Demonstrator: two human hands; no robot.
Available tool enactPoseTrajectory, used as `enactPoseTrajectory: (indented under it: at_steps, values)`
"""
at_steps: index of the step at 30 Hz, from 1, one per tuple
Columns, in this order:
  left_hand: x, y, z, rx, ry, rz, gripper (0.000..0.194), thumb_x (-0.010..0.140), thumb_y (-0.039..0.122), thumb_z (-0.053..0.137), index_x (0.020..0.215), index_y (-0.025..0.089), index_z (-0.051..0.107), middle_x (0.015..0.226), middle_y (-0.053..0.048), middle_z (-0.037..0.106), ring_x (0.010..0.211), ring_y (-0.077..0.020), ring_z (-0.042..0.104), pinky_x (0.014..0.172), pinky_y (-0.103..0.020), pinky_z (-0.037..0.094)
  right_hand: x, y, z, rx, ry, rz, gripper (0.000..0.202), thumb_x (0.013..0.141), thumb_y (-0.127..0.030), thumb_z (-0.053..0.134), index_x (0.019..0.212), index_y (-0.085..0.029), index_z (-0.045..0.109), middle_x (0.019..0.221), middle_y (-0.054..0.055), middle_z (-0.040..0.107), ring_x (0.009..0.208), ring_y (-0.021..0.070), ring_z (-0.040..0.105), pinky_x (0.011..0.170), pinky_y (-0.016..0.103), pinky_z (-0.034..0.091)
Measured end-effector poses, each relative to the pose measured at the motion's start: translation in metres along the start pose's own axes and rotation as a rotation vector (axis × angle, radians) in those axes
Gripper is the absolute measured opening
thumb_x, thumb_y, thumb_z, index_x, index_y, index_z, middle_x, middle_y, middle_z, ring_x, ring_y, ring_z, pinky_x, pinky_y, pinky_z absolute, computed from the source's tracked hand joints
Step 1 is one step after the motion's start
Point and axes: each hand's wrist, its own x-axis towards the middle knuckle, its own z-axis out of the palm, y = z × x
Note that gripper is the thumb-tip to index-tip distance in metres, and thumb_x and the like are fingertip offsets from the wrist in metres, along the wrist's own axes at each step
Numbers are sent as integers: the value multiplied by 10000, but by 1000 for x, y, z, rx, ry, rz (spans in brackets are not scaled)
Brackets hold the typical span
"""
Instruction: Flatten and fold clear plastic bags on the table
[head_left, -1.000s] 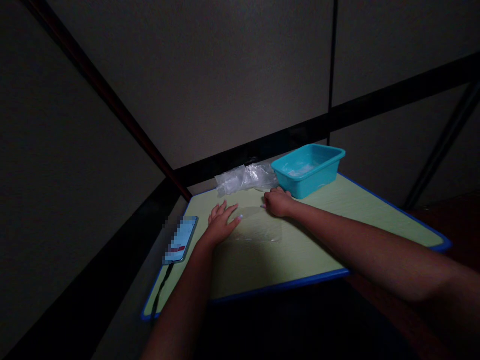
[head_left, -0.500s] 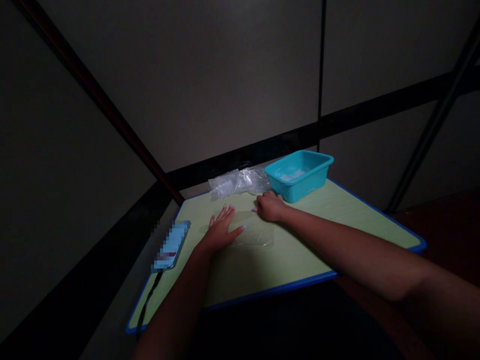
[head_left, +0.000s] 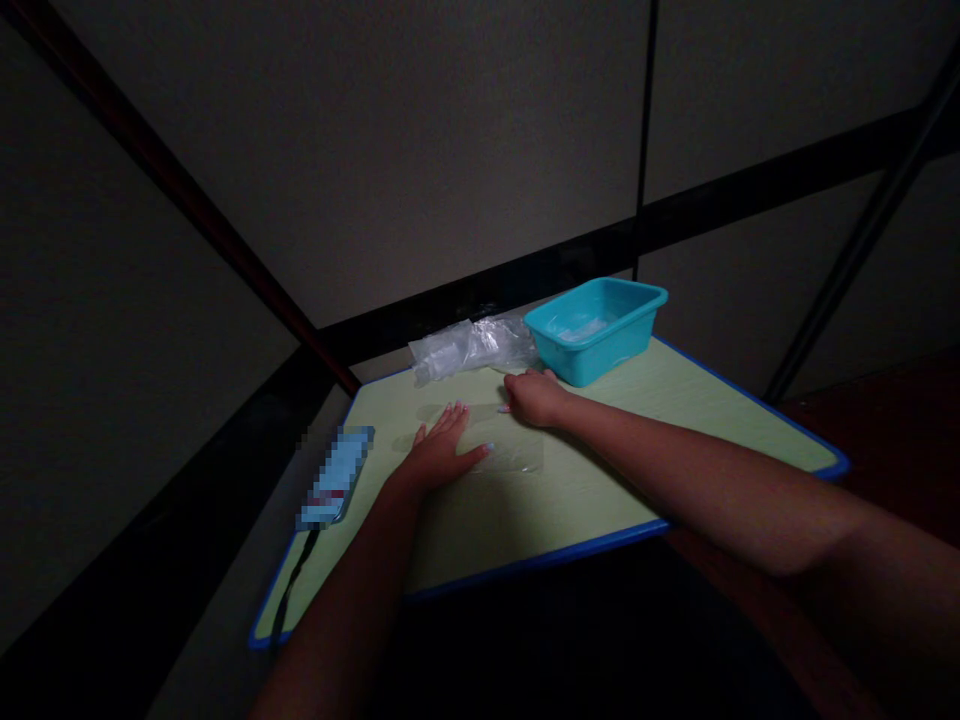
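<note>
A thin clear plastic bag (head_left: 514, 455) lies flat on the table between my hands. My left hand (head_left: 442, 452) rests palm down on its left part, fingers spread and thumb stretched to the right. At the bag's far right corner, my right hand (head_left: 534, 398) is closed, its fingers curled and its thumb low against the sheet. What lies inside those fingers is mostly hidden, but they appear to grip the bag's edge. Just behind my right hand stands a turquoise plastic basin (head_left: 592, 355) with some clear, whitish material inside.
A crumpled pile of clear plastic bags (head_left: 472, 348) lies along the table's back edge, left of the basin. A phone (head_left: 336, 478), its screen blurred, sits at the left edge with a dark strap (head_left: 296, 590). The pale green table (head_left: 480, 550) has a blue rim and meets a wall.
The whole view has shifted, so the table and its contents sit slightly higher in the picture. My left hand stays flat on the bag; my right hand stays closed near its far corner.
</note>
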Motion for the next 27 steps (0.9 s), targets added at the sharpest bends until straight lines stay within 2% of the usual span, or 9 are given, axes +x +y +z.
enactPoseTrajectory:
  at_steps: [6, 10, 14, 17, 19, 21, 24, 27]
  values:
    - [-3, 0, -2, -44, 1, -12, 836, 826, 640, 346, 1473, 176, 93, 1530, -109, 82, 1407, -270, 94, 1097, -520, 134, -2, -1, -4, 60, -24, 11, 271, 864, -305, 473, 1068, -153, 565, 1059, 157, 661, 986, 279, 600, 787, 345, 395]
    - [-2, -2, -5, -141, 110, -86, 792, 873, 559, 314, 1474, 147, 5, 1525, -134, 107, 1403, -255, 126, 1099, -514, 136, 2, 0, 1, 97, -22, 10, 275, 860, -376, 493, 999, -166, 604, 1023, 144, 675, 975, 269, 606, 778, 321, 395]
    - [0, -13, -9, -151, 289, -304, 710, 880, 545, 309, 1464, 172, 155, 1517, -131, 187, 1401, -264, 139, 1086, -549, 149, 5, 4, 5, 134, -13, -32, 273, 840, -356, 540, 1055, -195, 592, 1022, 106, 679, 966, 247, 607, 764, 294, 393]
    - [0, -21, -11, -123, 345, -415, 694, 860, 563, 343, 1427, 168, 278, 1504, -157, 225, 1398, -278, 153, 1073, -556, 180, 5, 7, 6, 142, -4, -56, 286, 832, -319, 553, 1096, -208, 575, 1019, 89, 680, 956, 234, 607, 742, 278, 393]
    - [-1, -23, -11, -110, 340, -415, 686, 857, 564, 349, 1410, 160, 318, 1501, -170, 230, 1398, -282, 155, 1069, -554, 191, 5, 9, 5, 134, -2, -60, 286, 828, -311, 553, 1093, -205, 576, 1017, 88, 680, 933, 229, 612, 713, 268, 393]
    - [-2, -21, -11, -107, 308, -341, 677, 855, 563, 363, 1403, 167, 334, 1503, -161, 231, 1398, -274, 156, 1071, -539, 201, 4, 9, 4, 126, 1, -56, 281, 827, -311, 549, 1085, -203, 578, 1015, 87, 681, 909, 223, 617, 688, 260, 392]
    - [-3, -16, -10, -80, 213, -201, 698, 831, 594, 401, 1406, 204, 330, 1517, -132, 197, 1404, -276, 123, 1069, -566, 165, 4, 10, 3, 117, 1, -50, 270, 831, -316, 543, 1075, -207, 578, 1017, 82, 680, 899, 215, 619, 680, 254, 391]
    - [-4, -14, -9, -26, 104, -193, 761, 807, 644, 401, 1429, 222, 283, 1525, -144, 132, 1408, -299, 64, 1042, -632, 100, 4, 10, 2, 116, -3, -51, 266, 835, -314, 537, 1076, -211, 580, 1021, 78, 679, 911, 213, 617, 691, 253, 393]
